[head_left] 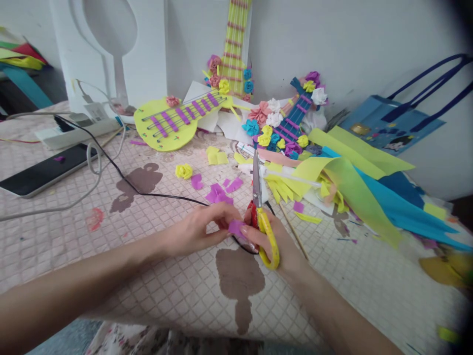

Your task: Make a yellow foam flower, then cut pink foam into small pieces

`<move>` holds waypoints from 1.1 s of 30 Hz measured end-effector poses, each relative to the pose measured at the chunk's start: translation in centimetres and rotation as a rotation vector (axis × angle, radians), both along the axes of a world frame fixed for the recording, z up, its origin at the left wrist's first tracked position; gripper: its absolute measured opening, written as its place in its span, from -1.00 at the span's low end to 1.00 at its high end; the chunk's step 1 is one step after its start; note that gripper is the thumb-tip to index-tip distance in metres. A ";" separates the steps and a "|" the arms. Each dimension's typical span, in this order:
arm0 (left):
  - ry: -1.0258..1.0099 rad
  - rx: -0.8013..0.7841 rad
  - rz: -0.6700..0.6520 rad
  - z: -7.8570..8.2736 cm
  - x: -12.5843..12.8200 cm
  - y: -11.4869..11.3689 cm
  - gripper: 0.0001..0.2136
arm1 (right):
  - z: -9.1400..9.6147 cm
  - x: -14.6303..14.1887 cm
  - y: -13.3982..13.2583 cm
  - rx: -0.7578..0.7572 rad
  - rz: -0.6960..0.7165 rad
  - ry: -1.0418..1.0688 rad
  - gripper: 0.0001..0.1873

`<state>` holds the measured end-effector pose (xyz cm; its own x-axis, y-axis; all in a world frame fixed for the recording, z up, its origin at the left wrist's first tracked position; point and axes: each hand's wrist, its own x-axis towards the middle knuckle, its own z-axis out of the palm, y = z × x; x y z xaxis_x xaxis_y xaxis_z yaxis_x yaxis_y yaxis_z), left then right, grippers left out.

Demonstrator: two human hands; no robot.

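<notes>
Two hands meet low over the counter point(155, 291), both busy with one small purple scrap point(236, 227). Left hand point(201, 230) pinches that scrap between thumb and fingertips, grip closed on it, probably to keep it steady and off the cloth. Right hand point(275, 241) has fingers through the yellow handles of the scissors point(260, 207), grip clamped on them; blades together and pointing up and away, so the sharp end looks parked clear of the fingers while the scrap gets handled. A right fingertip also touches the scrap.

Just beyond the hands lie loose purple offcuts point(219, 192), likely where they fell. A yellow paper rose point(184, 171) sits alone further left. Yellow guitar cutout point(173, 123) lies flat at the back, a blue guitar point(295, 121) beside it thick with paper flowers. Foam strips point(354, 182) in yellow, green and blue pile up at right, within reach. Black cable point(121, 175) runs across the counter towards the hands; phone point(44, 170) rests at far left. Blue bag point(391, 125) leans on the wall.
</notes>
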<state>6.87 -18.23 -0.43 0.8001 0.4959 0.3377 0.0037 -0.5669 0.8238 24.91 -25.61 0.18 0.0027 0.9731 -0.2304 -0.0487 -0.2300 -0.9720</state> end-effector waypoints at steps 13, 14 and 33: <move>-0.016 -0.120 0.165 0.0 0.3 0.0 -0.90 | -0.1 0.2 -0.1 0.005 0.000 -0.012 -0.70; -0.013 -0.135 0.170 0.0 0.3 -0.1 -0.90 | -0.1 0.2 -0.1 0.006 -0.015 -0.010 -0.71; -0.008 0.091 0.038 0.0 0.1 0.3 -0.85 | -0.3 0.1 -0.1 0.010 0.020 0.009 -0.75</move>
